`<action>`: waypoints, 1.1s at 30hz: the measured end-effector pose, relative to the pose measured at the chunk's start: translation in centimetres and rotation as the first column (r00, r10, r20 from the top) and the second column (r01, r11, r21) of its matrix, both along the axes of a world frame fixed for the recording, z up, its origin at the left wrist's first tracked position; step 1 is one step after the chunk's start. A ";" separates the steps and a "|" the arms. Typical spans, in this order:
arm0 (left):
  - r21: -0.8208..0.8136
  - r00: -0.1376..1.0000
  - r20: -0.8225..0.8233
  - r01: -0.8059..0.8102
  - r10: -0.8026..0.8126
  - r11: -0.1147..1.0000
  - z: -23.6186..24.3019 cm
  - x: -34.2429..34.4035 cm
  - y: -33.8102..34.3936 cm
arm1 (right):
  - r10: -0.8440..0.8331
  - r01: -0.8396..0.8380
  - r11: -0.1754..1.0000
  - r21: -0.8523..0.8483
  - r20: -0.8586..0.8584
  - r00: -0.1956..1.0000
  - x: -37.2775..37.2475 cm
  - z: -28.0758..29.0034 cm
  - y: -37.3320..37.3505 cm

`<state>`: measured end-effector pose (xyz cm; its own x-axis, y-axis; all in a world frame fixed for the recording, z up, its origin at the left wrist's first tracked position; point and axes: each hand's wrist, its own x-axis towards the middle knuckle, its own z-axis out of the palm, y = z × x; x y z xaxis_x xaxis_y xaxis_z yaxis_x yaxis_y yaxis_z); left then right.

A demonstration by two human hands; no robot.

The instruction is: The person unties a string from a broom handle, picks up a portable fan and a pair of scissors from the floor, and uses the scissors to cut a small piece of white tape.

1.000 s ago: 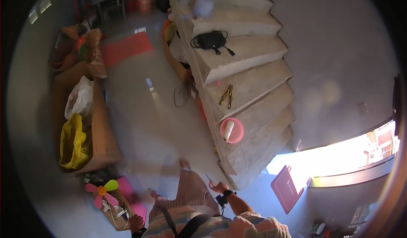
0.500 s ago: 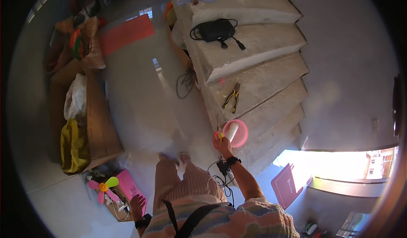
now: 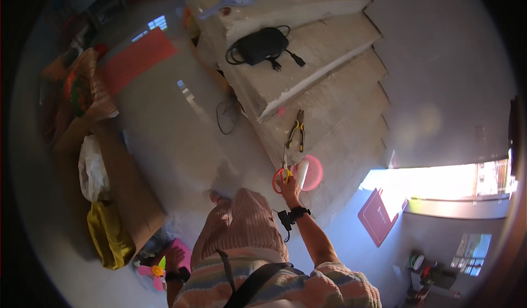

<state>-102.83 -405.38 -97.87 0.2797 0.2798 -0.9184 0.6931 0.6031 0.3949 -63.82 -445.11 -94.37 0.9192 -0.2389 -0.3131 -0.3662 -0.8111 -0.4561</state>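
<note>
Here the right hand (image 3: 289,187) grips red-handled scissors (image 3: 281,176) — beside a pink bowl (image 3: 314,172).

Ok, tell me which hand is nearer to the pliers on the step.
Right. The right hand is at the red-handled scissors beside the pink bowl, just below the pliers. The left hand is far down by the pink toy fan.

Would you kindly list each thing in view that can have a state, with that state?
right hand: raised to the step, gripping the scissors
scissors: red handles, held in the right hand
pink bowl: upright on the step, a white tube in it
pliers: lying on a step, handles apart
black pouch: lying flat, cord loose
left hand: low, by a pink toy fan
</note>
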 end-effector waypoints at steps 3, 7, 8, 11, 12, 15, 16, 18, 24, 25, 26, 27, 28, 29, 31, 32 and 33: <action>0.102 0.983 0.062 0.167 -0.174 0.981 2.4 10.0 4.2 | -0.008 0.013 0.999 0.042 -0.100 0.995 -0.1 3.0 1.6; 0.115 0.812 0.196 0.538 -0.550 0.835 10.1 27.9 1.6 | 0.145 -0.136 0.982 0.129 -0.057 0.988 0.6 5.9 4.1; 0.088 0.716 0.246 0.655 -0.653 0.751 11.4 31.5 0.1 | 0.172 -0.162 0.962 0.218 -0.027 0.985 1.1 7.2 5.3; -0.185 0.603 0.398 0.791 -0.691 0.583 11.5 38.7 -5.2 | 0.217 -0.157 0.912 0.380 -0.122 0.968 3.7 8.8 8.4; -0.185 0.589 0.390 0.803 -0.707 0.567 12.2 40.3 -7.6 | 0.335 -0.260 0.841 0.474 -0.080 0.939 4.3 8.6 9.0; -0.207 0.641 0.501 0.741 -0.581 0.639 13.2 43.0 -10.9 | 0.518 -0.460 0.678 0.573 0.071 0.852 6.9 10.1 10.9; -0.194 0.696 0.451 0.687 -0.558 0.700 12.3 43.4 -10.7 | 0.589 -0.570 0.606 0.555 0.169 0.790 7.9 10.5 11.1; -0.177 0.750 0.392 0.630 -0.533 0.756 11.6 44.1 -10.2 | 0.639 -0.561 0.507 0.654 0.151 0.754 9.8 9.0 10.5; 0.162 0.756 0.187 0.606 -0.627 0.779 10.3 43.0 -6.0 | -0.224 0.288 0.805 0.519 -0.183 0.957 19.1 -3.1 5.2; 0.160 0.761 0.138 0.614 -0.634 0.773 10.3 42.8 -5.8 | -0.241 0.247 0.886 0.393 -0.065 0.968 20.4 -4.2 4.6; 0.157 0.764 0.089 0.623 -0.639 0.766 10.3 42.7 -5.7 | -0.235 0.215 0.944 0.252 0.054 0.970 21.5 -5.3 4.2; 0.148 0.770 0.052 0.623 -0.635 0.768 10.5 42.5 -5.6 | -0.230 0.213 0.943 0.255 0.040 0.972 22.6 -6.0 4.3; 0.147 0.775 0.040 0.620 -0.631 0.771 10.5 42.6 -5.9 | -0.283 0.273 0.944 0.186 0.028 0.959 23.9 -6.4 4.6; 0.128 0.790 0.065 0.600 -0.610 0.790 10.6 42.8 -6.3 | -0.334 0.330 0.937 0.115 0.020 0.942 25.0 -6.7 4.9; 0.123 0.811 0.095 0.566 -0.578 0.815 10.9 42.3 -6.5 | -0.379 0.377 0.923 0.082 0.008 0.926 26.2 -6.7 6.6; 0.131 0.820 0.073 0.556 -0.567 0.821 10.7 42.3 -6.7 | -0.432 0.431 0.902 0.037 0.014 0.902 26.7 -6.8 7.4; 0.098 0.806 0.077 0.580 -0.587 0.809 10.6 42.8 -7.2 | -0.420 0.421 0.907 -0.002 0.030 0.907 27.1 -7.3 7.4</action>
<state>-59.99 -412.57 -87.22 0.4981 0.0933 -0.8621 0.8608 0.0671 0.5046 -36.76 -437.75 -101.63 0.7412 -0.6077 -0.2853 -0.6615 -0.5885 -0.4650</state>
